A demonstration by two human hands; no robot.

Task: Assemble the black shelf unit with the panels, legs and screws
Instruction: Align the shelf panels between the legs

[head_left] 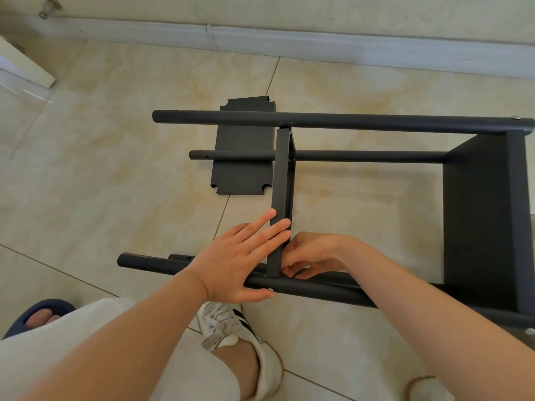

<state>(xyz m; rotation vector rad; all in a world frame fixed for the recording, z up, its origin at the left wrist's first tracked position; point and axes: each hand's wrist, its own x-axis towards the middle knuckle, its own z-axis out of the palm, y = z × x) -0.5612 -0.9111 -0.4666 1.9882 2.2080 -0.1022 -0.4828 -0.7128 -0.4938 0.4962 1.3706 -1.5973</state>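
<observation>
Glossy tiled floor meeting a pale wall

Beige floor tiles (130, 157) with amber marbling and thin grout lines (272, 78) run up to a whitish skirting board (318, 43) under a pale wall (289, 10). At the upper left are a white board edge (20, 65) and a small metal doorstop (47, 7); soft light glints off the tiles there.
</observation>
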